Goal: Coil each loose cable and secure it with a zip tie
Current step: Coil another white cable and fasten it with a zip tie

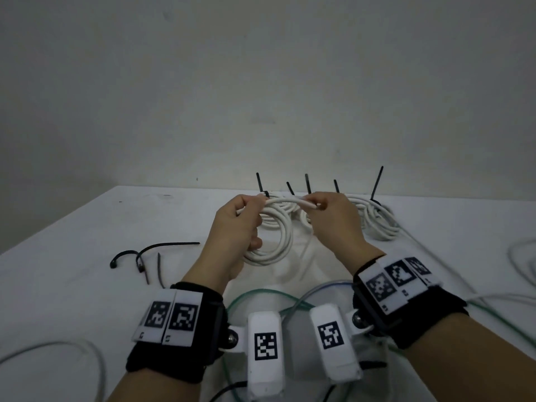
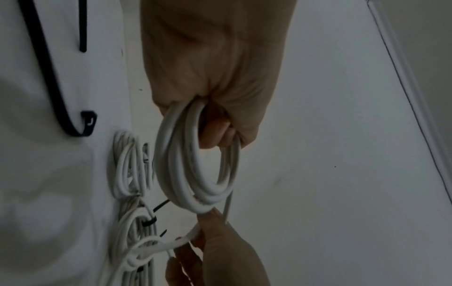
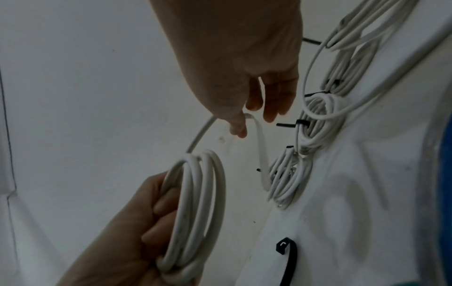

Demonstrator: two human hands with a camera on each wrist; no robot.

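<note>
Wrist bands with printed markers sat nearest the head camera, and beyond them we held the white cable coil (image 1: 271,236) above the bench (image 1: 87,256): our left hand (image 1: 235,227) gripped the coil's left side with curled fingers, while our right hand (image 1: 333,219) pinched the free cable end (image 1: 304,203), which ran nearly level across the top of the coil from left to right. Loose black zip ties (image 1: 145,256) lay on the bench well to the left, nearer our left hand; finished bundles (image 1: 374,219) stood behind. From the left wrist we saw the coil (image 2: 195,164) hanging edge-on from our closed left hand (image 2: 215,77), our right hand (image 2: 220,251) below it. From the right wrist, our right hand (image 3: 244,77) nipped the flat white tail (image 3: 260,147) between thumb and forefinger, the coil (image 3: 195,212) below, a zip tie (image 3: 288,259) lower right. We judged the tail still needed tucking onto the coil.
</note>
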